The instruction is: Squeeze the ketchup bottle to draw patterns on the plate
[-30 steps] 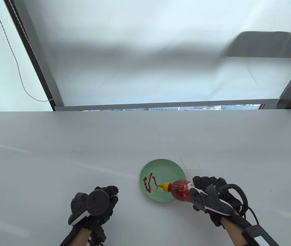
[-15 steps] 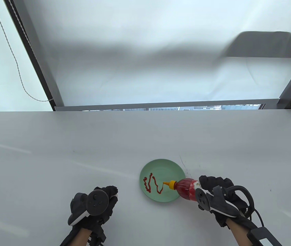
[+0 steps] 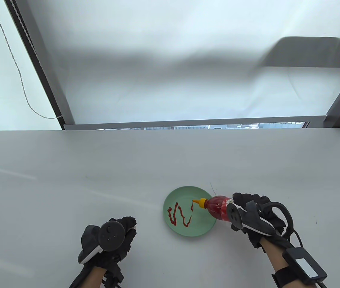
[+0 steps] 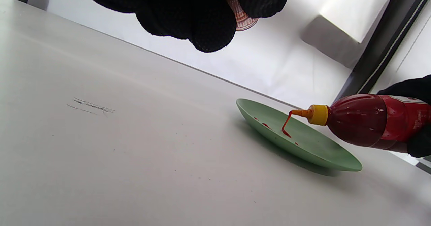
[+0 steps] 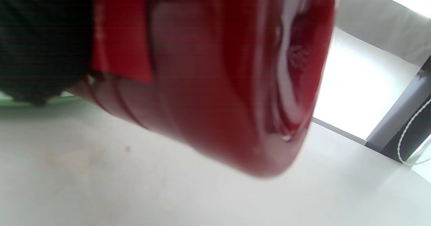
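Note:
A green plate (image 3: pixel 197 229) sits on the table near the front, with a red ketchup squiggle (image 3: pixel 179 215) drawn on it. My right hand (image 3: pixel 252 214) grips a red ketchup bottle (image 3: pixel 218 207) with a yellow nozzle (image 3: pixel 198 202), tipped on its side over the plate's right part. In the left wrist view the bottle (image 4: pixel 370 125) streams ketchup from its nozzle (image 4: pixel 311 114) onto the plate (image 4: pixel 313 148). The bottle's base (image 5: pixel 219 77) fills the right wrist view. My left hand (image 3: pixel 114 237) rests on the table left of the plate, fingers curled, holding nothing.
The grey table (image 3: pixel 98 180) stretches far back and to the left. A dark window frame (image 3: pixel 188 122) runs behind its far edge. Small dark marks (image 3: pixel 213 189) lie on the table just behind the plate.
My right hand has carried the bottle away from me and to the right over the plate. The ketchup line has grown longer on the plate's right side. My left hand has stayed put.

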Action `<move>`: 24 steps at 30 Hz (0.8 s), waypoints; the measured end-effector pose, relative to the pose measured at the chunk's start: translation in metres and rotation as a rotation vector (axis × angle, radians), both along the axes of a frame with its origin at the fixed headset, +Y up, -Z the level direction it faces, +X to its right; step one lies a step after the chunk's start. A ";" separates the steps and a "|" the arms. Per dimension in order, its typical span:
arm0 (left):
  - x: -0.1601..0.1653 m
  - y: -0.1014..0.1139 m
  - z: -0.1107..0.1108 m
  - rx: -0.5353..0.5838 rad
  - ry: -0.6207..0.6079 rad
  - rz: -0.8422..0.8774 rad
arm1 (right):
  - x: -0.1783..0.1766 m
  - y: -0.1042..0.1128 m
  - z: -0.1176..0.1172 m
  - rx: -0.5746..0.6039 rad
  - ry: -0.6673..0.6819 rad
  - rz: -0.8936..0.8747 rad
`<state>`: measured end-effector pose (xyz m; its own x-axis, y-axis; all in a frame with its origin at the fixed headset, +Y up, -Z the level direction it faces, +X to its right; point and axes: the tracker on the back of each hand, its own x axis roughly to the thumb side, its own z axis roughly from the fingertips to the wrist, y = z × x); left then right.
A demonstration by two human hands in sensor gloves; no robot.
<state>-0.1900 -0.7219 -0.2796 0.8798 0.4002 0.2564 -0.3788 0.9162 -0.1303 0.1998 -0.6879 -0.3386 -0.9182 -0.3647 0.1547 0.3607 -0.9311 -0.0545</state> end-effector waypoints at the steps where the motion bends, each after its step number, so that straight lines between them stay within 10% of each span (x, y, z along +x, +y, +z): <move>1: 0.000 0.000 0.000 0.000 0.000 0.001 | 0.000 0.000 -0.001 0.006 -0.003 0.005; 24: -0.001 -0.002 -0.001 -0.005 0.004 -0.007 | 0.025 0.011 0.052 0.014 -0.012 -0.021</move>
